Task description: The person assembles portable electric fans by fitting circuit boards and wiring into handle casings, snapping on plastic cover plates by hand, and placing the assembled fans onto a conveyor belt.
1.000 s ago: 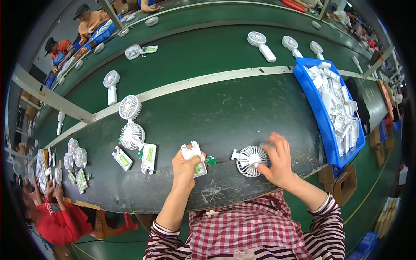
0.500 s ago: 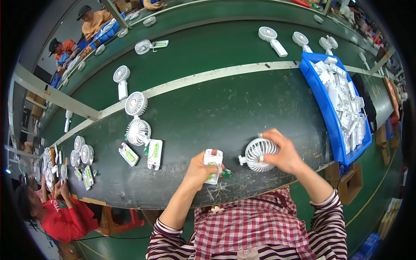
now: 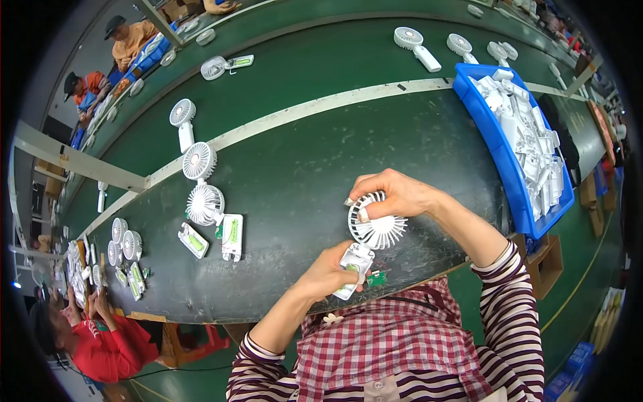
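Observation:
My left hand [image 3: 325, 271] is closed round a white fan handle half [image 3: 347, 287] with a green battery inside. A small green circuit board [image 3: 377, 278] sticks out beside its fingers. My right hand [image 3: 395, 194] grips the rim of a round white fan head [image 3: 380, 228], fingers over the caged top. The fan head's neck meets the upper end of the handle; whether it is seated there I cannot tell. Left of my hands lie two opened handle halves [image 3: 232, 236] with green batteries, touching or close to a fan head [image 3: 205, 204].
A blue bin [image 3: 492, 151] of white plastic parts stands at the right. Beyond a pale rail [image 3: 295, 109], several white fans lie on the green belt [image 3: 315, 67]. More fan parts [image 3: 127, 248] lie at the left, near a person in red [image 3: 110, 348].
My right hand has brought the fan head left to the handle. My left hand has shifted slightly right with the handle, so the two parts now meet.

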